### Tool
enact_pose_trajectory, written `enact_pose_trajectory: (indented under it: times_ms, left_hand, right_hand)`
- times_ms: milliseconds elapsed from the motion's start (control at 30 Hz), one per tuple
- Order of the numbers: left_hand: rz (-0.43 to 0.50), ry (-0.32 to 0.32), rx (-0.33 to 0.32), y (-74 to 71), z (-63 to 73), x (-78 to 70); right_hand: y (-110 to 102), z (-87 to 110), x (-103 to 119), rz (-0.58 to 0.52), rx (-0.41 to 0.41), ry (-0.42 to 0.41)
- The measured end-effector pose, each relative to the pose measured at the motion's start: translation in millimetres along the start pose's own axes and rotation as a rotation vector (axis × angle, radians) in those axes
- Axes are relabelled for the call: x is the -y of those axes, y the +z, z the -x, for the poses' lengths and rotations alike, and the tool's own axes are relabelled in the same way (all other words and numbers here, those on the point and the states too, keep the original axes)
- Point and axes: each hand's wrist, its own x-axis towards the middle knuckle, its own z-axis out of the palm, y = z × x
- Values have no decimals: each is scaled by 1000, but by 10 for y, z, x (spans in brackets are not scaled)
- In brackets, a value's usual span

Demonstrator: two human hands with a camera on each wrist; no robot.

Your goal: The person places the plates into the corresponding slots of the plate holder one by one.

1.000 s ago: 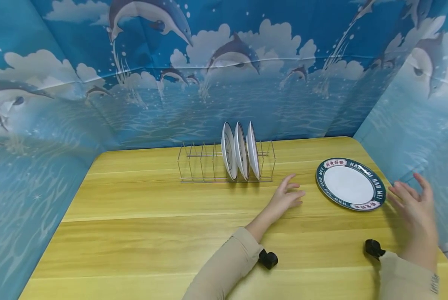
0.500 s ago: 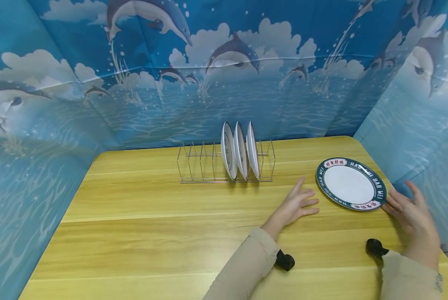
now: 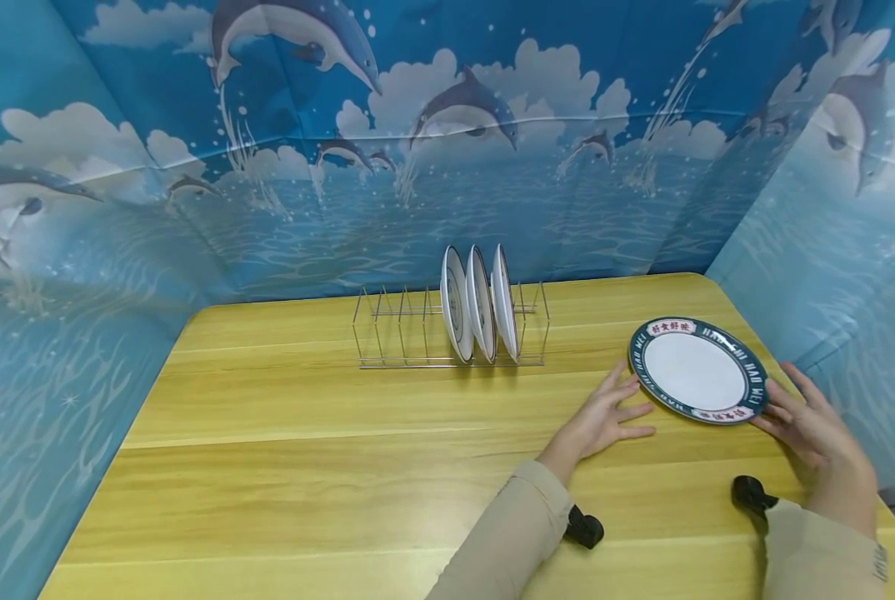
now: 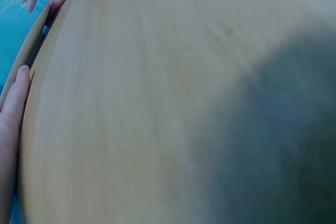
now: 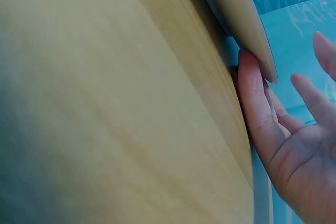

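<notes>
A white plate [image 3: 693, 372] with a green lettered rim lies face up at the right of the table. Beside its near left rim is my left hand [image 3: 603, 417], fingers spread, one fingertip right at the edge. My right hand [image 3: 818, 429] reaches the plate's right side. In the right wrist view, straight fingers [image 5: 253, 85] of that hand touch beneath the rim of the plate [image 5: 236, 14], while other fingers stand away from it. The left wrist view catches the plate [image 4: 32, 40] edge-on between both hands.
A wire dish rack [image 3: 410, 363] stands at the back of the wooden table [image 3: 282, 483]. Three plates [image 3: 481, 304] stand upright in its right half. A blue dolphin-print curtain [image 3: 327, 208] borders the table at the back and sides.
My left hand has moved right and slightly nearer to me, up to the plate's rim. My right hand has moved left, its fingers coming against the plate, which has shifted very slightly left.
</notes>
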Motion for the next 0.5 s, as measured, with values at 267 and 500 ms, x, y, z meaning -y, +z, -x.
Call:
enact_pose_trajectory:
  times_ms: [267, 500]
  left_hand:
    - [55, 36, -80, 1, 14, -16]
    - [-2, 15, -61, -14, 30, -15]
  right_hand:
    - [7, 31, -8, 149, 31, 80]
    - [36, 66, -47, 218, 62, 92]
